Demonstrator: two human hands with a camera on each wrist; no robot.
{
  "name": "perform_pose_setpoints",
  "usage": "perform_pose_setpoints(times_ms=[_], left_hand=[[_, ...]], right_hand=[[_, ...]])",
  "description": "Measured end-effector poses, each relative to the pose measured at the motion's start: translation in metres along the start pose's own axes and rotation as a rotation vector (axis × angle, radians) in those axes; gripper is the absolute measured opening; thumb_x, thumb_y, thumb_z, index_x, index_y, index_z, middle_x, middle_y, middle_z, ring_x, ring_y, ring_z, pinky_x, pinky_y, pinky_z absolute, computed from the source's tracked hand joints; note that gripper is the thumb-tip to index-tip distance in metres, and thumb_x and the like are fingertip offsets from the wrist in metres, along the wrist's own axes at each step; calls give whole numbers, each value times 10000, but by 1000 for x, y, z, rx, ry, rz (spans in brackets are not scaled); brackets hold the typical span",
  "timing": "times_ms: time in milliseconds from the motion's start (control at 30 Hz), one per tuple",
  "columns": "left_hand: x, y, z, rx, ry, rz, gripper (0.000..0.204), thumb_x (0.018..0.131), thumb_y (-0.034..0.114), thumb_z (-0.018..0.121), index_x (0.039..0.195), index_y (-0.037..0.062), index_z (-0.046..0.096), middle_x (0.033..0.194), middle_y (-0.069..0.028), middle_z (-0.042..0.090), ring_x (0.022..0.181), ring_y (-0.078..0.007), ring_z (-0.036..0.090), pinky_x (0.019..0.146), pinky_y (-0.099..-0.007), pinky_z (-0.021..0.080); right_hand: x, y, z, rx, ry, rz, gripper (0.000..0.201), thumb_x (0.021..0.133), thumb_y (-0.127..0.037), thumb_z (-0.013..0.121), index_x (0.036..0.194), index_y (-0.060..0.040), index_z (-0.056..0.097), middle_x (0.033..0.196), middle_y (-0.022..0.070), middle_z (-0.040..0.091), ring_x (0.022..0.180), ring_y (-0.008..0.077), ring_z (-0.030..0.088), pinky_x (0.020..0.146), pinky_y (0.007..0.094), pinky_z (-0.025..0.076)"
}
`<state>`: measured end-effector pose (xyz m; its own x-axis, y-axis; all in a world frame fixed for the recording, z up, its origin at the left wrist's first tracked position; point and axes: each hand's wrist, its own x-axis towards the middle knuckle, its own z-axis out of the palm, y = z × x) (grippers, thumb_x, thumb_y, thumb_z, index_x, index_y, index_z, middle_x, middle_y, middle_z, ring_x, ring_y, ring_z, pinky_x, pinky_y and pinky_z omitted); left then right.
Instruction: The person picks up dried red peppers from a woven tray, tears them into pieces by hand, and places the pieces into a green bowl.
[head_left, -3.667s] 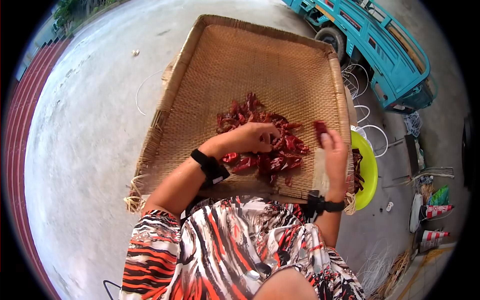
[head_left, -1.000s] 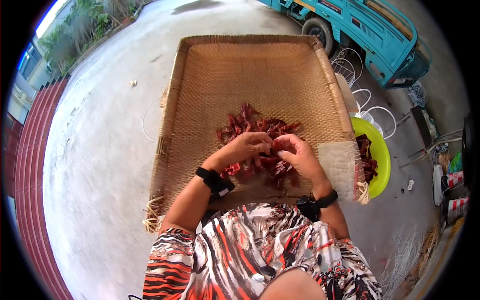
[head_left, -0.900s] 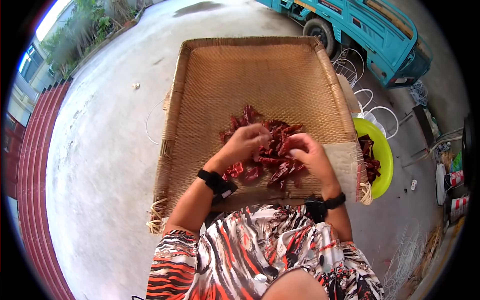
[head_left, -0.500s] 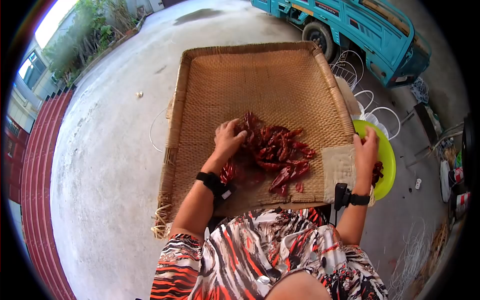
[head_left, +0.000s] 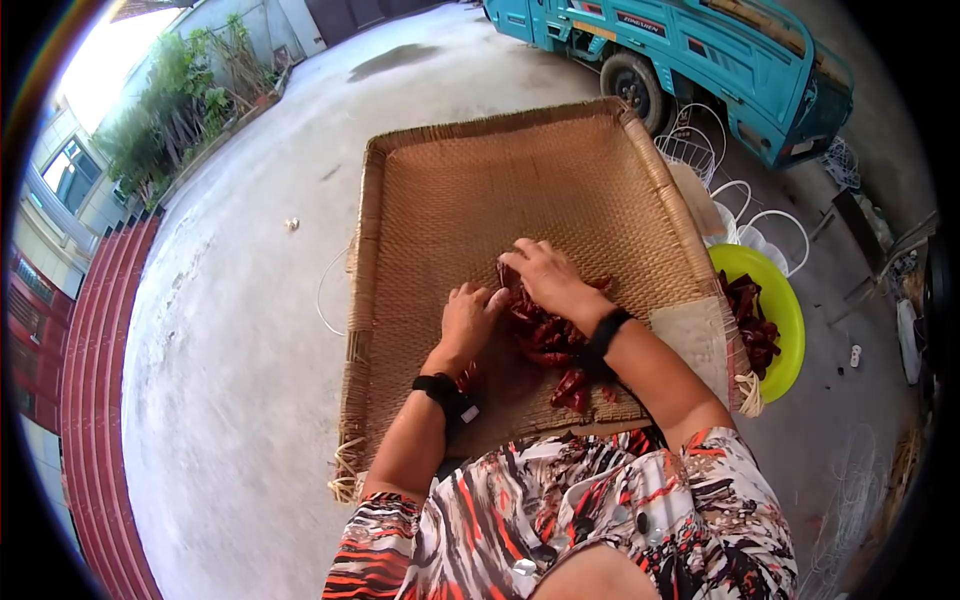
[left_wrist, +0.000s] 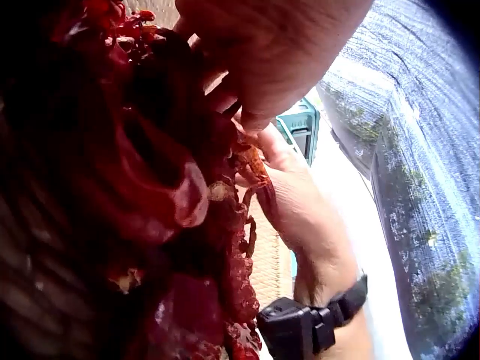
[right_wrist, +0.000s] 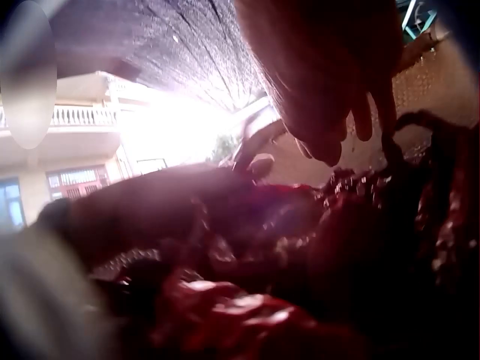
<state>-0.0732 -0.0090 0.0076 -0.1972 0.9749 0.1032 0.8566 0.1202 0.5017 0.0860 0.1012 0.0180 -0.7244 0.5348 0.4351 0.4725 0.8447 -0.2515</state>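
Note:
Dark red dried chili peppers (head_left: 545, 335) lie in a heap on the woven tray (head_left: 480, 180). My left hand (head_left: 470, 318) is at the heap's left edge, fingers bent and thumb apart from them. Reaching over the heap's far side is my right hand (head_left: 550, 278), its fingertips right at a dried chili (head_left: 504, 276). In the right wrist view, the fingers of my right hand (right_wrist: 322, 82) hang loosely above the shiny chilies (right_wrist: 232, 311). Chilies (left_wrist: 161, 176) fill the near part of the left wrist view, much of them in shadow.
A yellow-green basin (head_left: 790, 310) with more dried chilies stands beside the tray's right side. A cloth-like patch (head_left: 692, 335) covers the tray's near right corner. Beyond are a blue-green cargo tricycle (head_left: 700, 60), white hoops (head_left: 775, 235) and red steps (head_left: 100, 390).
The right hand came from the heap out to the basin, then back left over the heap's far side. The left hand stayed at the heap's left edge. The head view has tilted up.

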Motion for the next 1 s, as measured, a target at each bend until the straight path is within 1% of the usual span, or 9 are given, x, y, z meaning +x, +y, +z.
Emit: perform_pose_setpoints(times_ms=[133,333,433,533,600,633,700,833,1000], left_hand=[[-1,0,0,-24,36,39,488,997,420,414,896,29,687,941,-164,651,1039,-378,543,981,-453,379],[0,1,2,-201,161,-167,334,987,327,477,1032,31,624,1007,-177,641,1049,-357,558,950,-422,426],[-4,0,6,-313,353,36,283,953,279,558,1087,35,608,1001,-146,652,1022,-314,578,912,-396,453],[-11,33,-22,-493,304,133,268,919,235,625,1094,33,615,1014,-121,660,1021,-275,586,898,-383,463],[-13,39,-25,-684,166,114,224,912,163,658,1079,20,617,986,-68,662,913,-164,603,801,-304,492],[-13,38,-24,-758,65,69,203,916,144,655,1068,16,617,975,-52,658,889,-133,598,778,-282,493],[-10,36,-20,-821,-7,124,138,941,103,622,1041,9,614,938,-6,640,825,-50,570,719,-212,483],[-13,37,-22,-1014,-178,62,116,941,90,620,1030,15,618,935,-1,643,859,-60,578,751,-217,487],[-12,32,-24,-1029,-352,29,108,937,106,634,1009,26,627,940,14,637,879,-62,577,792,-230,485]], right_hand=[[12,2,24,-58,-81,-151,362,799,-196,682,1160,-192,654,1210,99,572,1143,288,522,971,423,444],[6,1,-3,-53,-220,-94,173,806,-148,663,979,-144,652,1082,70,632,1010,308,588,865,446,479],[-5,-10,-23,188,-70,53,139,844,-107,621,982,-118,637,1049,101,644,966,344,601,847,456,488],[-16,-22,-35,718,34,281,148,901,-93,566,1041,-66,606,1024,92,650,943,293,619,806,403,509],[-23,-29,-38,1135,74,446,171,945,-92,527,1091,-21,579,1001,69,655,929,228,634,767,347,528],[-26,-30,-34,1270,117,473,175,960,-93,512,1099,-1,569,954,29,638,830,134,616,716,274,523],[-34,-34,-37,1438,68,614,156,959,-98,524,1084,-22,578,939,26,640,753,110,607,683,253,526],[-45,-41,-43,1745,74,773,125,959,-113,538,1059,-60,589,899,10,637,638,60,575,604,211,523],[-55,-37,-53,1650,73,831,115,955,-123,555,1051,-71,590,876,-2,631,649,56,586,558,195,516]])
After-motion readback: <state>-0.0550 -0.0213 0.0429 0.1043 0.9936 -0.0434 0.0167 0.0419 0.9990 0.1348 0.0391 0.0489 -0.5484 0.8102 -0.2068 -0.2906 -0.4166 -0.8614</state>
